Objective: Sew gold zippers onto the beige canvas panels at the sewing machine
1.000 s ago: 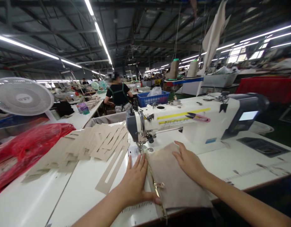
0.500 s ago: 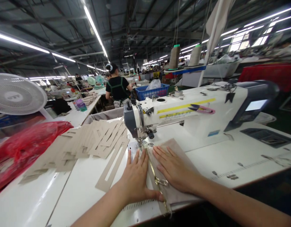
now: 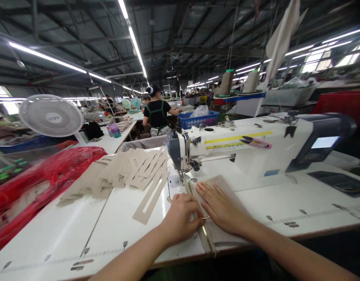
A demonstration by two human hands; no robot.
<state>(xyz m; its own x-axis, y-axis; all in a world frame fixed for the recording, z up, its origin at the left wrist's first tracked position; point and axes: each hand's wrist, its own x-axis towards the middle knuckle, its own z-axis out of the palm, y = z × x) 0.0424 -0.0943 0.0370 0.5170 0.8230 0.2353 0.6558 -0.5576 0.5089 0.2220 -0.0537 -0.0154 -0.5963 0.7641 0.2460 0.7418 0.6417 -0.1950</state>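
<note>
currently, the white surface [image 3: 115,234] is stretching out in front of me, and a sewing machine [image 3: 264,156] is standing on it. red plastic [image 3: 62,164] is lying in a heap at my far left, with a white fan [image 3: 52,116] standing behind it. beige cut pieces [image 3: 121,169] are overlapping in a loose spread left of the machine. a beige fabric piece [image 3: 230,190] is lying on the surface right before me, its far end sitting at the machine's head, and a gold zip [image 3: 204,231] is running along its left part. my right hand [image 3: 222,207] is resting flat on that fabric, fingers extended, gripping nothing. my left hand [image 3: 182,214] is sitting just beside it, fingers curled. pink-handled snips [image 3: 252,140] are resting against the machine's arm. the zip pull [image 3: 206,217] is poking out between my hands, where my left thumb and fingertips are nearly meeting; whether they are gripping it, i cannot tell.
</note>
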